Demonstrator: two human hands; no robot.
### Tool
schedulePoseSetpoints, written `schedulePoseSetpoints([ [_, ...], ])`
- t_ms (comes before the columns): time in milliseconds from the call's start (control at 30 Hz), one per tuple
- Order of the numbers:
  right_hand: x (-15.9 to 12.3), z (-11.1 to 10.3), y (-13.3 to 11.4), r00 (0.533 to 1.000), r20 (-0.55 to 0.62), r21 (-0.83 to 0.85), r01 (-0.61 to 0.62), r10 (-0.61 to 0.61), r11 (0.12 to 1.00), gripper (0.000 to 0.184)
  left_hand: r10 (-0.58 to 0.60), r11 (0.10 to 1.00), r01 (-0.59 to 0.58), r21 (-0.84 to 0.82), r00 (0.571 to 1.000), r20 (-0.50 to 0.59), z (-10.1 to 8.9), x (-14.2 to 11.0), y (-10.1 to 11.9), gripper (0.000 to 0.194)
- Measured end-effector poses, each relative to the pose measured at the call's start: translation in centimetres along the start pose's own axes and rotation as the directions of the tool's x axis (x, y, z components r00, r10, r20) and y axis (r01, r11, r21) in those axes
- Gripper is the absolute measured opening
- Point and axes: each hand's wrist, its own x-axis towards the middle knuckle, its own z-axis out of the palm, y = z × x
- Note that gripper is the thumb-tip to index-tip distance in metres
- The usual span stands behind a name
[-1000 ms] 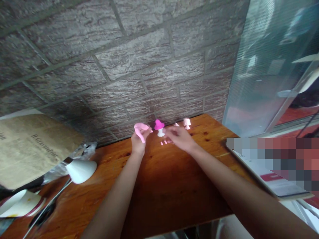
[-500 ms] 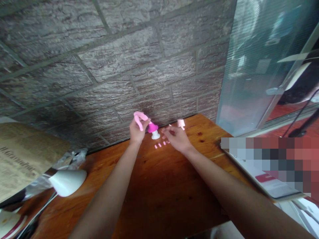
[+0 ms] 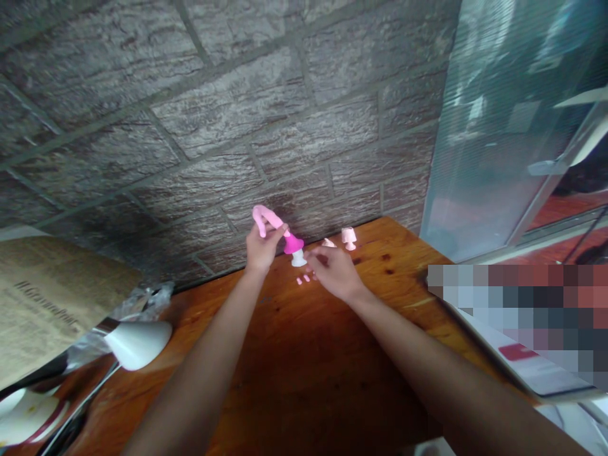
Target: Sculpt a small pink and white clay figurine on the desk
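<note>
Fingers [image 3: 279, 234] around hooked pink piece [image 3: 270, 215]

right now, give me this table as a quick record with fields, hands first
left hand: holds a curved pink strip
right hand: fingers beside the white stand; contact unclear
centre: bright pink cap on the white stand
in front of stand: small pink bits on the wooden table
right of stand: tiny pink lamp, upright
far left: white lampshade, paper bag
behind: stone-patterned wall
</note>
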Motion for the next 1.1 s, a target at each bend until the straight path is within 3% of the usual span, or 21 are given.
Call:
schedulePoseSetpoints([
  [133,0.1,-0.2,-0.4,0.995,0.039,0.149,0.080,-0.086,0.986,0.017,-0.260,0.933,0.263,-0.246,0.965,0.045,-0.1,-3.8,2.4,0.033],
  [200,-0.1,-0.2,-0.7,0.985,0.113,0.249,0.095,-0.127,0.964,0.022,-0.379,0.874,0.395,-0.282,0.919,0.111,-0.4,-5.7,3.2,0.032],
  [267,-0.3,-0.1,-0.9,0.969,0.208,0.308,0.063,-0.131,0.949,0.029,-0.421,0.834,0.452,-0.316,0.892,0.165,-0.7,-6.9,3.4,0.031],
  [433,-0.8,0.1,-0.8,0.932,0.345,0.353,-0.024,-0.107,0.935,0.037,-0.425,0.781,0.475,-0.405,0.880,0.211,-1.4,-8.0,2.5,0.029],
  [600,-1.1,0.1,-1.1,0.878,0.471,0.322,-0.083,-0.083,0.943,0.037,-0.459,0.702,0.541,-0.464,0.841,0.286,-1.9,-9.4,1.3,0.031],
  [733,-1.4,0.2,-1.4,0.863,0.493,0.301,-0.052,-0.109,0.952,0.037,-0.472,0.654,0.563,-0.505,0.826,0.309,-2.1,-10.0,1.3,0.033],
  [967,-1.8,0.8,-1.2,0.874,0.470,0.303,-0.028,-0.124,0.953,0.035,-0.428,0.698,0.515,-0.498,0.857,0.286,-2.2,-10.1,1.8,0.031],
  [1100,-1.7,1.0,-1.0,0.883,0.470,0.296,-0.157,-0.001,0.942,0.038,-0.377,0.751,0.443,-0.490,0.897,0.233,-2.3,-10.0,2.0,0.030],
])
